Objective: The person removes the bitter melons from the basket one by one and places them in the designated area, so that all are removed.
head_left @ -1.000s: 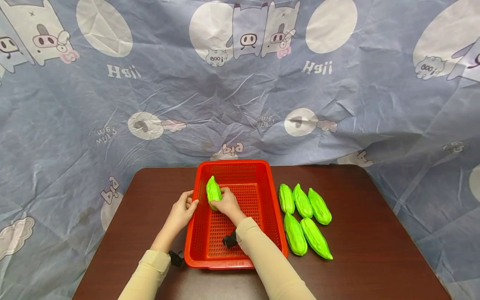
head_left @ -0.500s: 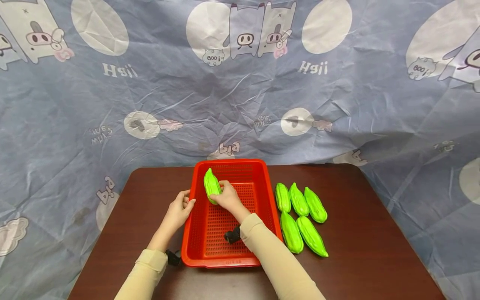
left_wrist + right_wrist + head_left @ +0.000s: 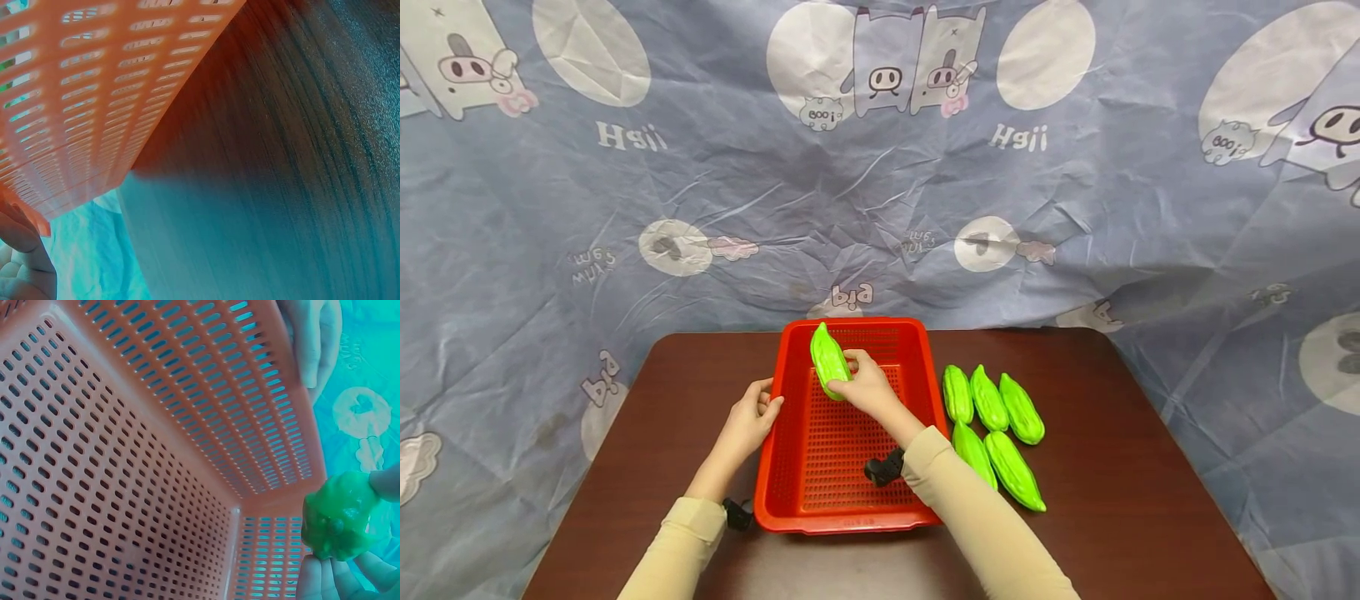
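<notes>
My right hand [image 3: 872, 390] pinches a bright green, ridged bitter melon [image 3: 826, 357] over the far left part of a red plastic basket [image 3: 850, 525]. The melon's rounded end [image 3: 340, 515] shows in the right wrist view, thumb on one side and fingers on the other. My left hand [image 3: 751, 423] grips the basket's left rim, with the thumb on top. In the left wrist view, part of that hand [image 3: 25, 265] shows at the lower left, beside the slotted outer wall [image 3: 94, 106]. No melon lies on the basket floor [image 3: 112, 462].
Several more bitter melons [image 3: 990, 400] lie in two rows on the dark wooden table [image 3: 1112, 467], right of the basket. My right sleeve partly covers one in the near row. A blue printed cloth [image 3: 880, 208] hangs behind the table.
My right hand has lifted the bitter melon higher and shifted it slightly right relative to the basket. My left hand keeps its grip on the rim. The head view has turned slightly right.
</notes>
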`<state>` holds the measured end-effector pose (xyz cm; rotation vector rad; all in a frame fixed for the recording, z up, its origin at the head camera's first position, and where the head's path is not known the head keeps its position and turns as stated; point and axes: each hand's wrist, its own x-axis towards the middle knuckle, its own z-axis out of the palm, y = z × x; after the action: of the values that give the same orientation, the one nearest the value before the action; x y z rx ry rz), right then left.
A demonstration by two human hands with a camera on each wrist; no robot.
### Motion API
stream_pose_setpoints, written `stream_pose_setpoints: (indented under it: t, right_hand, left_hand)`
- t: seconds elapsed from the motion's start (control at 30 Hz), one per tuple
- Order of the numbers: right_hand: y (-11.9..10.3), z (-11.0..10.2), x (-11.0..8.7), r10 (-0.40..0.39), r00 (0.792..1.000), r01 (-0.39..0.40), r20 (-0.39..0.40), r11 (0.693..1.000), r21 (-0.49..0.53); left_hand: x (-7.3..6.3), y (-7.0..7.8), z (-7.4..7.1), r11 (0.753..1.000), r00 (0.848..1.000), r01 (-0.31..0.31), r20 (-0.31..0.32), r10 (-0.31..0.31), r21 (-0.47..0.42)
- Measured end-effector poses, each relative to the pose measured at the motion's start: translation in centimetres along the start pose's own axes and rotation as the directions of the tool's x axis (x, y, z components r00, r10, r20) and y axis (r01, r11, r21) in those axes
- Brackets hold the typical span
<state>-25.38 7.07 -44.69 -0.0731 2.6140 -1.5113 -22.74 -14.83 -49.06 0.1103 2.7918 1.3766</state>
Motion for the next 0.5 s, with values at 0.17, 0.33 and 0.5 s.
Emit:
stream_pose_setpoints:
  t: [0.17, 0.33, 0.5]
  right_hand:
    - [-0.3, -0.8, -0.7, -0.031, 0.999, 0.031, -0.008, 1.0, 0.0]
    - [-0.4, -1.9, -1.5, -0.042, 0.999, 0.043, -0.008, 0.998, 0.037]
    - [-0.5, -3.2, -2.4, -0.057, 0.998, 0.059, -0.026, 0.996, 0.065]
  left_hand:
    - [-0.1, -0.1, 0.0, 1.0, 1.0, -0.002, 0.0, 0.002, 0.002]
    - [0.1, -0.1, -0.1, 1.0, 1.0, -0.006, 0.011, 0.006, -0.003]
    - [0.2, -0.1, -0.1, 1.0, 1.0, -0.011, 0.011, 0.01, 0.009]
